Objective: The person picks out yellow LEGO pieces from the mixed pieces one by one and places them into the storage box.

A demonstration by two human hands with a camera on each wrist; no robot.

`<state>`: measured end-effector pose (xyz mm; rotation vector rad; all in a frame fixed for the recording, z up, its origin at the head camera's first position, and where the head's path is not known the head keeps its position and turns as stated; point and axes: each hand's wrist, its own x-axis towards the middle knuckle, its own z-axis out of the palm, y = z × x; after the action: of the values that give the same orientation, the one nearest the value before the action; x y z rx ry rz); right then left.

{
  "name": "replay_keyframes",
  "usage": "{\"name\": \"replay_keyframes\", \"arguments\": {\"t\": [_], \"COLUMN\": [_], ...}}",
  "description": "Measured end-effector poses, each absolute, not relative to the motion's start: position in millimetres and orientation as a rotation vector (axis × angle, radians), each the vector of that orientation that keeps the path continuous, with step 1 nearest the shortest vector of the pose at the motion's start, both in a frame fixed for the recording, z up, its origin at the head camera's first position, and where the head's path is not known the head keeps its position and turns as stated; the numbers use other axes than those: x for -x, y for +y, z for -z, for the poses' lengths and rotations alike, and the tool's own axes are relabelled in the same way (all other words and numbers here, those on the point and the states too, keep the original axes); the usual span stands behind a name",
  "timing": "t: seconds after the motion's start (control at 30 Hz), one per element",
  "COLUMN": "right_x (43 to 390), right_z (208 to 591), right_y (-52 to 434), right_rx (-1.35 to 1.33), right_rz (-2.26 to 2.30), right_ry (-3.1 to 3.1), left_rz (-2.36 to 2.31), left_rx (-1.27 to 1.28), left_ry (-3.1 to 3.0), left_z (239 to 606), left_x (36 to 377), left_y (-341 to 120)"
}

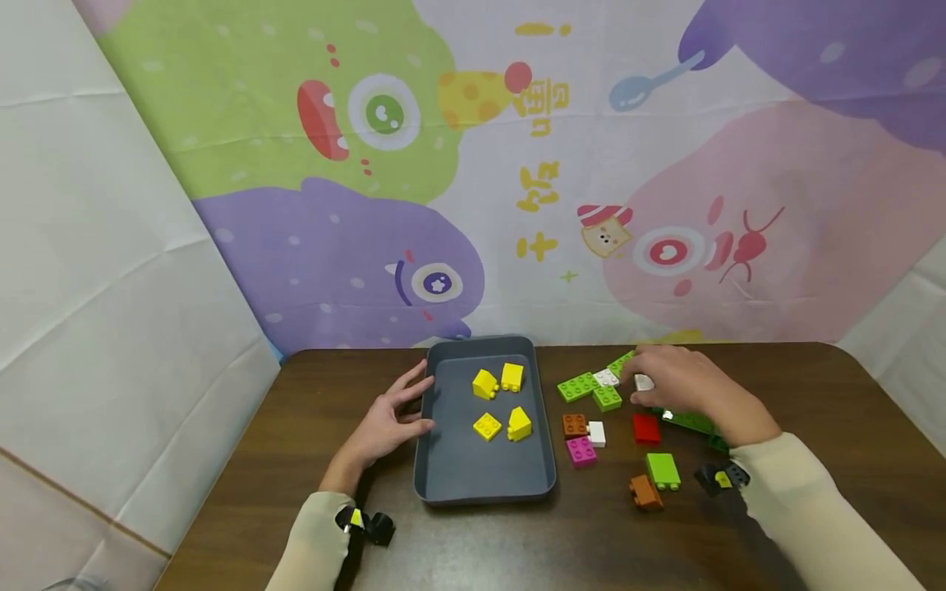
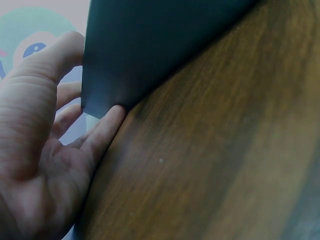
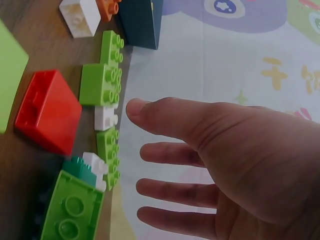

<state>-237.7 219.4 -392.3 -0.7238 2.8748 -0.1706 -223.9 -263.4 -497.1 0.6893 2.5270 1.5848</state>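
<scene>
Head view shows four yellow bricks (image 1: pixel 500 401) already lying inside the grey tray (image 1: pixel 443 484), so the yellow sorting seems done as far as I can judge, while green, white, red, orange and pink bricks (image 1: pixel 617 427) are left on the table (image 1: pixel 236 492) at 3 o'clock of the tray. Left hand (image 1: pixel 384 427) rests with relaxed, slightly spread fingers against the tray's wall at 9 o'clock; right hand (image 1: pixel 683 386) hovers with spread fingers over the loose bricks, holding nothing.
</scene>
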Motion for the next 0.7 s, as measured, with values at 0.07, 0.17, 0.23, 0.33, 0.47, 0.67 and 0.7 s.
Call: {"name": "replay_keyframes", "arguments": {"t": [0.07,0.17,0.23,0.33,0.47,0.67,0.7], "right_x": [237.2,237.5,238.0,238.8,238.5,239.5,239.8], "right_z": [392.8,393.7,394.0,394.3,393.4,393.9,394.4], "right_y": [223.1,228.5,232.3,238.8,248.4,259.9,261.4], "right_rx": [0.730,0.752,0.763,0.762,0.737,0.637,0.634], "right_rz": [0.172,0.169,0.169,0.163,0.183,0.275,0.283], "right_ry": [2.880,2.895,2.902,2.911,2.929,2.941,2.942], "left_rz": [-1.580,-1.582,-1.581,-1.579,-1.580,-1.582,-1.581], "left_rx": [-0.688,-0.686,-0.685,-0.685,-0.680,-0.677,-0.677], "left_ry": [2.529,2.528,2.529,2.530,2.528,2.531,2.532], "left_z": [497.7,498.3,498.5,498.5,498.2,497.7,497.6], "left_x": [223.6,223.7,223.9,224.2,224.3,224.1,224.1], "left_y": [-263.8,-264.0,-263.8,-263.3,-262.2,-261.8,-262.0]}}
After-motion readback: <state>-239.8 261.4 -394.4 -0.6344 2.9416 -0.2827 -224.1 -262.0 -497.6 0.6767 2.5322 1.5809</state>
